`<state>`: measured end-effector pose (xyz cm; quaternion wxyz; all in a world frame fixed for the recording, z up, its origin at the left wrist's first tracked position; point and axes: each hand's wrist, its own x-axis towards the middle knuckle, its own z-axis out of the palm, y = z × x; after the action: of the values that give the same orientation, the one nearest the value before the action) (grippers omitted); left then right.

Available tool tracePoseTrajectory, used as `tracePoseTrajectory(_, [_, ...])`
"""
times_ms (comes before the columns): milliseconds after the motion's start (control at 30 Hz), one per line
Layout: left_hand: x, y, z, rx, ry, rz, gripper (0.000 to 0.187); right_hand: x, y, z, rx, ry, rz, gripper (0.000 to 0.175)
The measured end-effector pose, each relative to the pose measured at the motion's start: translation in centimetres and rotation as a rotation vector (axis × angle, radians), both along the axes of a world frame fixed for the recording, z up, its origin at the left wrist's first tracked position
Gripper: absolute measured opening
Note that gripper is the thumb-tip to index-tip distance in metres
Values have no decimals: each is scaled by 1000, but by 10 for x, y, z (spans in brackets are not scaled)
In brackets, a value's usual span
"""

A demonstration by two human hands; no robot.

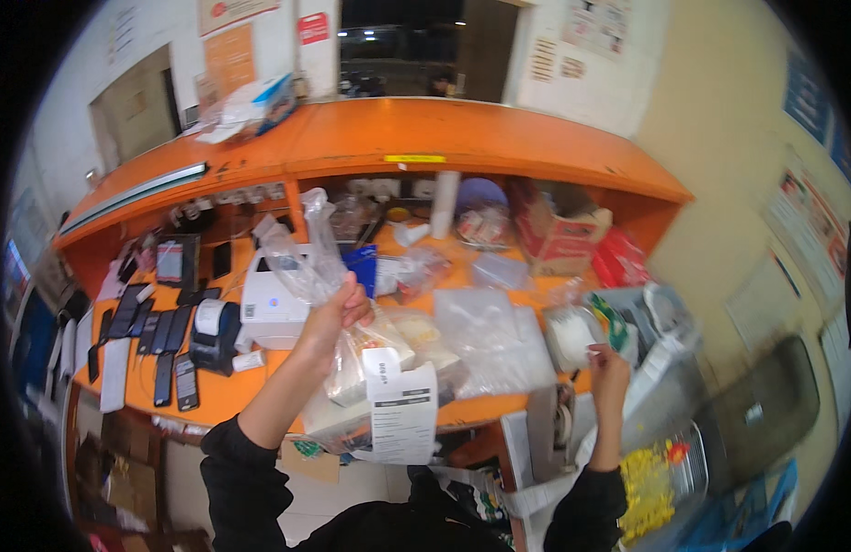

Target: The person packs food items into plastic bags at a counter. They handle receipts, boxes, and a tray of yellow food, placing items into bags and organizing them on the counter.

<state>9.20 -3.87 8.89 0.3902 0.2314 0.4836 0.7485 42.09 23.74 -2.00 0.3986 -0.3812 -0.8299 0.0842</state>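
My left hand [348, 307] grips the gathered neck of a clear plastic bag [322, 265]. Inside the bag are pale food boxes [380, 345], at the front edge of the orange counter. A printed paper slip [403, 417] hangs on the front of the bag, covering part of the boxes. My right hand [610, 372] is raised at the right, its thumb and finger pinched together beside a white plastic-wrapped item [571, 338]. Something white shows at those fingertips, but I cannot make out whether it is held. Below lies a tape dispenser [563, 417].
Flat clear plastic bags [491, 338] lie right of the boxes. Left of them stand a white label printer [273, 303], a dark receipt printer [213, 338] and several phones [164, 331]. A raised orange shelf [466, 134] spans the back, above a red carton [560, 231]. A chair [763, 407] stands right.
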Motion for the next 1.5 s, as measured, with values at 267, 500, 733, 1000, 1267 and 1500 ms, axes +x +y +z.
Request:
tracePoseTrajectory(267, [-30, 27, -1, 63, -104, 179, 41, -29, 204, -143, -38, -820, -84, 13])
tracePoseTrajectory(500, [-47, 51, -32, -51, -147, 288, 39, -25, 194, -135, -87, -598, -30, 18])
tracePoseTrajectory(733, [-78, 60, -117, -172, -158, 430, 36, -22, 192, -133, -30, -559, 23, 19])
tracePoseTrajectory(1000, [-85, 56, -169, -264, 29, 377, 39, -20, 169, -93, -534, 15, 178, 13])
tracePoseTrajectory(1267, [-96, 49, -167, -246, 57, 226, 43, -26, 87, -13, -661, 254, 341, 23])
tracePoseTrajectory(1500, [-106, 43, -165, -301, -1, 146, 46, -69, -39, 35, -748, 326, 396, 12])
